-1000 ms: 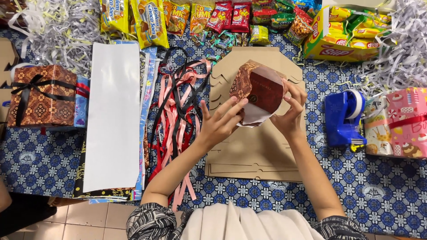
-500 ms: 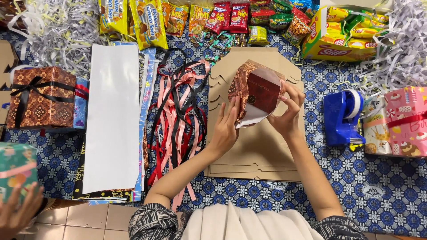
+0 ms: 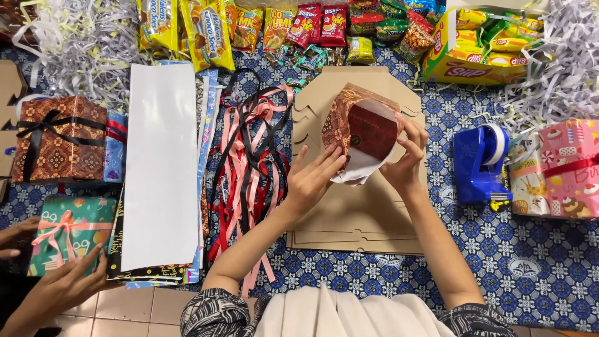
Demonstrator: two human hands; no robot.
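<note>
1. Brown patterned wrapping paper is covering a dark red box point(image 3: 368, 131), which both hands are holding up just above the flat cardboard template point(image 3: 355, 212).
2. Left hand point(image 3: 312, 178) is pressing half-open fingers against the box's lower left side.
3. Right hand point(image 3: 405, 165) is pinching the paper's white edge on the right.
4. Blue tape dispenser point(image 3: 477, 162) is standing right of the template.
5. Ribbons point(image 3: 249, 162) are lying left of it.
6. Another person's hand point(image 3: 68, 281) is touching a green gift box point(image 3: 65, 231), far left of the template.
</note>
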